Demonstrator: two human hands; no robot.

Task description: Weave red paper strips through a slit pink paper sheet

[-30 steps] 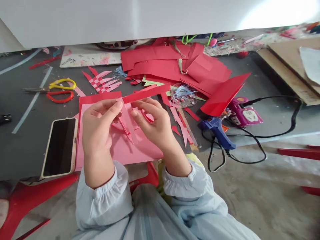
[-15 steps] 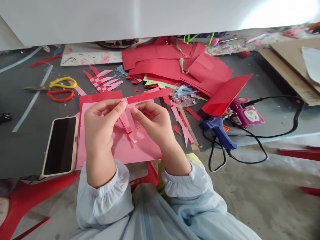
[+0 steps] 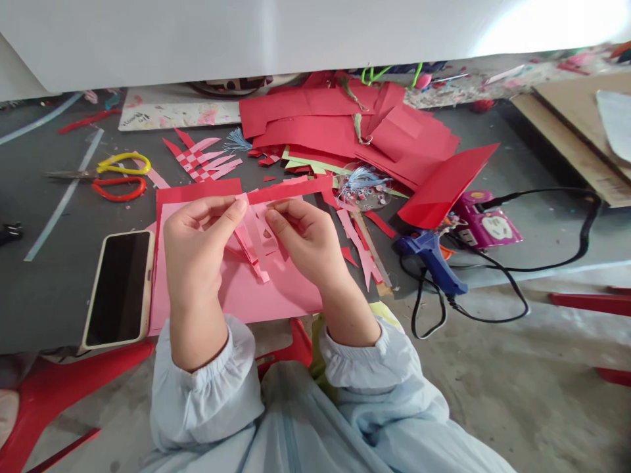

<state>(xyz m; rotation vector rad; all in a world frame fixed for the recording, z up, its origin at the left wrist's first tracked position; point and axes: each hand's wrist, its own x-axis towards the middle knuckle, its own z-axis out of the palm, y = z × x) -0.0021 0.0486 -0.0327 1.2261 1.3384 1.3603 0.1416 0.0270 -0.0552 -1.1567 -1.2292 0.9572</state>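
My left hand (image 3: 204, 240) pinches pink and red paper strips (image 3: 250, 253) between thumb and fingers; their lower ends hang down. Close beside it, my right hand (image 3: 308, 240) is closed in a pinch at the right side of the strips, and what lies between its fingertips is hard to make out. A red strip (image 3: 290, 188) reaches rightward behind both hands. Under them lie pink paper sheets (image 3: 276, 295) with a red sheet (image 3: 197, 191) showing at the back. Farther off rests a woven red-and-pink paper piece (image 3: 197, 161).
Scissors (image 3: 121, 176) and a phone (image 3: 119, 289) lie on the left. Red paper sheets (image 3: 315, 125) are heaped at the back, near a clear dish of beads (image 3: 367, 190). On the right are a blue glue gun (image 3: 436, 259), a purple socket box (image 3: 488, 220) and cardboard (image 3: 566, 154).
My right hand has shifted slightly to the right, away from my left hand, and a little more of the strips shows between them. My left hand has barely moved.
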